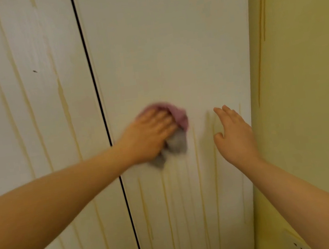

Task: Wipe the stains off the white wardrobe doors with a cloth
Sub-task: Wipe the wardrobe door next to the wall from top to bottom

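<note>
Right of the door gap point(104, 119), the left hand point(150, 134) is gripping the bunched pink-and-grey cloth point(179, 141) against the wardrobe door point(169, 40). The right hand point(234, 134) is holding nothing, fingers straight. A soiled cloth may be smearing the yellow streaks point(166, 197) wider.

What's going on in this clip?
A person is wiping the right wardrobe door. The left hand holds a bunched pink-and-grey cloth against it, and the right hand rests open on the door beside it. Yellowish drip streaks run below the cloth and down the left door; the area above looks clean.
</note>
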Tool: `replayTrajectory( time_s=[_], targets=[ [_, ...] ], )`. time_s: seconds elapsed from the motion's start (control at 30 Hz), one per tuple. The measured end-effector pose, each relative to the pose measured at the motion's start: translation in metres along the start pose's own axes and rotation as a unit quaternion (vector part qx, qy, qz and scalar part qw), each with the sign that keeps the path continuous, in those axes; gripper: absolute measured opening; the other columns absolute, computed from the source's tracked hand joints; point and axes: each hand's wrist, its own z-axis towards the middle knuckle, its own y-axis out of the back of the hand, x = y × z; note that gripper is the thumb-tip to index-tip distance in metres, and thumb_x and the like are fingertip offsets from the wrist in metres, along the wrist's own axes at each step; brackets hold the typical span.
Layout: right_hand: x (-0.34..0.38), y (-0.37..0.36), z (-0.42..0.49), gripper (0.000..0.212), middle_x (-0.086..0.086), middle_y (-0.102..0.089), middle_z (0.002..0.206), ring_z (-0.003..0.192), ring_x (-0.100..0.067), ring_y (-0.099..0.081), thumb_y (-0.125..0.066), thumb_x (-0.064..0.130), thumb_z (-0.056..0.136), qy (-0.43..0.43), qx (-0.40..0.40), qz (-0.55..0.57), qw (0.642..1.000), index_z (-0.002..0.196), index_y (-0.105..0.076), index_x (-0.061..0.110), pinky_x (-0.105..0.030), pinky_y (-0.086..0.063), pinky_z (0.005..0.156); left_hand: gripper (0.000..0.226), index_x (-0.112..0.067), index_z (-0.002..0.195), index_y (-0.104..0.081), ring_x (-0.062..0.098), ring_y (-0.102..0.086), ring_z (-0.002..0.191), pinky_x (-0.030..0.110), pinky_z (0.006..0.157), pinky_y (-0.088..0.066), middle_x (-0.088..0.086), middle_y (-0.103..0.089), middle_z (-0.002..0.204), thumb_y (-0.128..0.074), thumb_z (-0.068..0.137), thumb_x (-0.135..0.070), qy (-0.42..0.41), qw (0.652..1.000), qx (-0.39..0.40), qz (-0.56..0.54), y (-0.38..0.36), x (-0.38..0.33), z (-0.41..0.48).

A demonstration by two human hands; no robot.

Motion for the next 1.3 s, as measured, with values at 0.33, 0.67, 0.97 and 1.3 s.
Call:
replayTrajectory(
  time_s=[0.33,0.67,0.97,1.3],
  targets=[
    [-0.012,-0.007,-0.006,0.064,0.000,-0.011,0.156,0.143,-0.015,-0.007,-0.038,0.007,0.090,-0.015,0.022,-0.016,1.000,0.148,-0.015,0.020,-0.032,-0.014,0.112,0.053,-0.005,0.136,-0.048,0.032,-0.041,0.133,0.042,0.117,-0.002,0.014,-0.045,0.143,-0.034,0.089,-0.023,-0.028,0.999,0.020,0.022,0.003,-0.025,0.016],
    [-0.008,-0.014,0.001,0.064,0.000,-0.012,0.156,0.143,-0.016,-0.009,-0.040,0.007,0.089,-0.019,0.020,-0.019,0.999,0.147,-0.017,0.020,-0.030,-0.014,0.112,0.056,-0.007,0.112,-0.070,0.032,-0.062,0.110,0.041,0.105,-0.026,0.011,-0.066,0.118,-0.035,0.074,-0.030,-0.009,0.999,-0.011,0.039,-0.002,-0.025,0.041],
    [-0.008,-0.017,0.003,0.064,0.000,-0.010,0.156,0.143,-0.016,-0.007,-0.038,0.006,0.090,-0.006,0.030,-0.010,0.999,0.148,-0.015,0.020,-0.030,-0.012,0.113,0.051,-0.007,0.120,-0.064,0.034,-0.054,0.118,0.041,0.112,-0.011,0.013,-0.062,0.124,-0.037,0.081,-0.024,0.043,0.998,-0.025,0.042,-0.004,-0.013,-0.003],
    [-0.026,-0.004,-0.010,0.063,0.002,-0.009,0.156,0.143,-0.013,-0.006,-0.036,0.007,0.091,-0.031,0.029,-0.012,0.999,0.148,-0.014,0.022,-0.031,-0.012,0.112,0.051,-0.005,0.117,-0.066,0.036,-0.061,0.111,0.040,0.111,-0.010,0.014,-0.064,0.120,-0.037,0.079,-0.026,0.007,0.999,-0.022,0.024,-0.010,-0.023,-0.022]
  ],
)
